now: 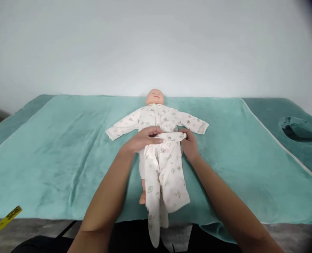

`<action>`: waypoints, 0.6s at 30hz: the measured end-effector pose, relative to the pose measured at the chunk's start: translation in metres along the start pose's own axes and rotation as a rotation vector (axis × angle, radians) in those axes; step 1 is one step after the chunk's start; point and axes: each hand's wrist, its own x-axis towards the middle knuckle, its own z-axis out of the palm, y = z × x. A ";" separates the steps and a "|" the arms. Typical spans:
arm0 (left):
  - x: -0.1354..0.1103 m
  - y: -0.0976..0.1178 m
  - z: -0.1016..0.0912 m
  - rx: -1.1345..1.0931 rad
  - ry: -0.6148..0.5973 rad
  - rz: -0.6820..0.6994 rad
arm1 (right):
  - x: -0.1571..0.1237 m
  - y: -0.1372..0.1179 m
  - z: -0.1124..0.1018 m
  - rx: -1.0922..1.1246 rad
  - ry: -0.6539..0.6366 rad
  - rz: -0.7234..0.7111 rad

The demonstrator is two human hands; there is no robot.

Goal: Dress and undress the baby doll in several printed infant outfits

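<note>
A baby doll (155,95) lies on its back, head toward the wall, in a white printed long-sleeved top (148,116) with both sleeves spread. Matching printed baby pants (169,165) lie over the doll's lower body, their legs trailing toward me and one hanging past the bed's near edge. My left hand (145,137) is closed at the left side of the waistband, thumb below and fingers above. At the right end of the waistband, my right hand (189,144) pinches the gathered fabric. One bare doll foot (142,197) shows left of the pants; the other is hidden.
A teal sheet (53,154) covers the bed, with a fold running along its left part. A face hole (300,131) opens at the right end. Behind stands a pale wall (156,45). Yellow tape (5,222) shows at lower left.
</note>
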 end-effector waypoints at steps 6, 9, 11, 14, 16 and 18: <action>0.000 -0.039 -0.024 -0.501 0.019 0.096 | -0.001 -0.044 -0.004 -0.087 -0.194 -0.171; 0.001 -0.046 -0.027 -0.622 0.002 0.126 | 0.009 -0.089 0.004 -0.102 -0.408 -0.227; 0.001 -0.045 -0.026 -0.633 0.028 0.140 | 0.016 -0.111 0.016 -0.140 -0.564 -0.134; -0.001 -0.040 -0.022 -0.631 0.139 0.178 | 0.020 -0.119 0.038 -0.248 -0.618 0.006; -0.002 -0.037 -0.019 -0.634 0.193 0.174 | 0.020 -0.108 0.047 -0.216 -0.639 0.038; -0.004 -0.034 -0.018 -0.627 0.203 0.144 | 0.021 -0.094 0.050 -0.051 -0.645 0.091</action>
